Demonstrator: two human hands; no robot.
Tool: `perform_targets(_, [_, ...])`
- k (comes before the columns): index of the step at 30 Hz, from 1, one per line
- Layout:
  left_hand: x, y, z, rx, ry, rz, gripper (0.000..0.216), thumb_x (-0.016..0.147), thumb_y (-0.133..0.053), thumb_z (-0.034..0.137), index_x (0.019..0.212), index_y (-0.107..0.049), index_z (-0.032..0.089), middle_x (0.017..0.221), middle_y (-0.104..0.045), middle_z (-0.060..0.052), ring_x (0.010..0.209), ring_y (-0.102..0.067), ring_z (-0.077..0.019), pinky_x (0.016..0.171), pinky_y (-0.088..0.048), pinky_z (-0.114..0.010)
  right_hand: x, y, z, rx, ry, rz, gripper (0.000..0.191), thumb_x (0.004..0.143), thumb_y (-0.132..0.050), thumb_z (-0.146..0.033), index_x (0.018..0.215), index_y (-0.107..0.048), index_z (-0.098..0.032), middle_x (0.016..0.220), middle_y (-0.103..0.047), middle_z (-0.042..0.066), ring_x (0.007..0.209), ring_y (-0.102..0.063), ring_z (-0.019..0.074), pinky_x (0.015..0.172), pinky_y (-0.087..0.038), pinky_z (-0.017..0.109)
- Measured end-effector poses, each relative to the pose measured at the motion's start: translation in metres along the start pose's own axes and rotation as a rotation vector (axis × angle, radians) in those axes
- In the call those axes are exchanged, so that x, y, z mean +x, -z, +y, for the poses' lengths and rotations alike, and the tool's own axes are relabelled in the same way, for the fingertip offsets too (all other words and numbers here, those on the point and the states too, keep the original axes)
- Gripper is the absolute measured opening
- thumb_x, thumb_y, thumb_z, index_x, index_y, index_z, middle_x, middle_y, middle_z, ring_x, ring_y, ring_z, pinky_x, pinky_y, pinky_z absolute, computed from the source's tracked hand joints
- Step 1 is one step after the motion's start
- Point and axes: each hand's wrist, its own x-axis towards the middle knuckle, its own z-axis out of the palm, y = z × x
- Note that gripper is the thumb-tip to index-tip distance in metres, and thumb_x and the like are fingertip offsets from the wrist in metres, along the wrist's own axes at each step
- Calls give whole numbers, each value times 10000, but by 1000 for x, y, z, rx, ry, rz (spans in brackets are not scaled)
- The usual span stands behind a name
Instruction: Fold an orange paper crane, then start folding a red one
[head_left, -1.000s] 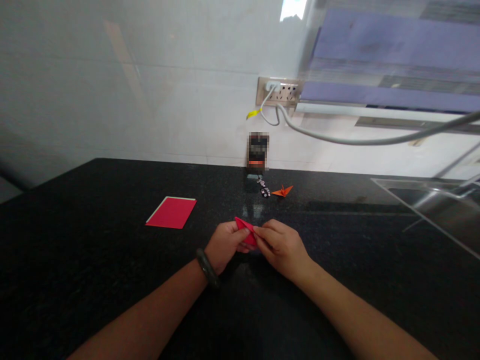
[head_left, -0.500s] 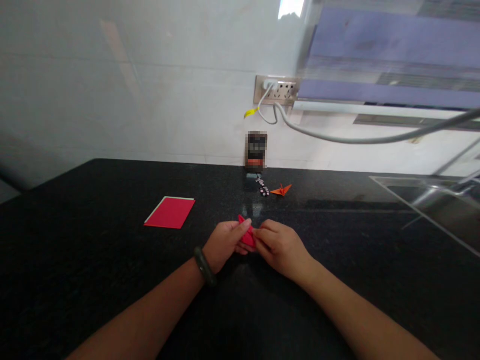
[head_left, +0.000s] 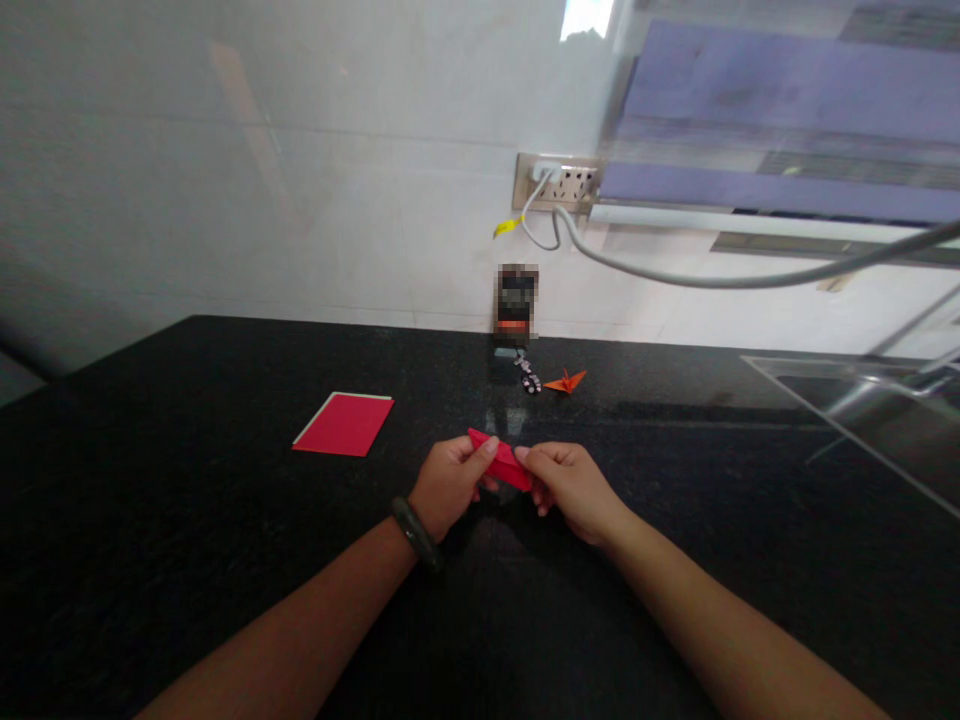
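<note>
A folded piece of red origami paper (head_left: pixel 511 468) is held between both hands just above the dark countertop. My left hand (head_left: pixel 450 485) pinches its left end, thumb on top and fingers underneath. At the right end my right hand (head_left: pixel 574 485) grips it the same way, thumb over the paper. Fingers hide parts of its underside, and the exact fold is too small to tell. Beyond the hands lies an orange paper crane (head_left: pixel 566 382). Over to the left, a stack of red square paper (head_left: pixel 345 424) with a white edge rests flat.
The black countertop (head_left: pixel 187 560) runs back to a tiled wall. A small device with a blurred-out front (head_left: pixel 515 303) leans there, a patterned strap (head_left: pixel 529 378) before it. A grey cable (head_left: pixel 675 280) hangs from the wall socket (head_left: pixel 555 183). At right is a sink (head_left: pixel 892 425).
The folded red paper has turned and now shows as a longer strip between the hands. My right thumb has come on top of its right end. The left hand keeps its grip.
</note>
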Motion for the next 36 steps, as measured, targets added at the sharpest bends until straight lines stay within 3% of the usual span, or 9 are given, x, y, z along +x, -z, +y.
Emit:
perform_targets(5, [1,0,-3,-60,56,9,328,751,-523,413,656,-610,110,461,-533,10,389,-454,-69,383,-340,-174,0,2,0,73,10,-24,295,704,-579,-402,566,-534,-145,393,-425,-68,316,-356,37,297,-312,143])
perform_targets(8, [1,-1,-3,-181,100,18,309,742,-546,390,717,-629,94,556,-608,-31,489,-548,-95,470,-428,-191,0,0,0,12,60,-7,188,656,-629,-319,696,-578,-143,472,-471,-67,353,-390,37,314,-339,141])
perform_targets(12, [-1,-3,0,-275,146,-3,265,723,-583,349,801,-642,103,700,-671,-65,612,-612,-118,544,-464,-197,0,-1,1,-67,139,84,88,664,-574,-230,680,-540,-151,475,-471,-69,366,-399,44,330,-339,148])
perform_targets(18, [-2,-3,-2,-204,172,-22,221,638,-662,273,798,-656,120,747,-673,-57,618,-601,-121,497,-453,-189,2,2,5,-104,251,153,99,710,-521,-253,752,-526,-163,469,-468,-64,370,-417,71,344,-344,174])
perform_targets(22, [-1,-3,-5,-73,121,-40,237,649,-646,314,766,-661,109,634,-658,-48,541,-580,-126,453,-434,-201,3,3,9,-193,352,163,95,699,-534,-205,785,-547,-168,552,-522,-36,440,-466,85,402,-392,194])
perform_targets(27, [-3,-3,-4,127,-37,-17,218,677,-608,321,734,-692,129,604,-656,-35,495,-537,-116,461,-416,-210,2,4,9,-434,573,191,112,679,-524,-101,720,-595,-178,710,-588,12,648,-560,127,590,-453,245])
perform_targets(31, [-4,-3,-1,159,-77,-18,217,687,-592,323,728,-701,140,595,-658,-30,489,-530,-118,460,-401,-209,0,5,6,-548,695,215,140,691,-516,-79,709,-603,-187,686,-588,7,639,-554,126,589,-439,243])
perform_targets(36, [-5,-3,4,105,-59,-9,194,676,-601,298,672,-693,127,552,-644,-25,476,-518,-110,459,-395,-205,-2,3,7,-554,724,233,127,726,-501,-97,710,-593,-184,682,-593,10,632,-558,125,586,-442,241])
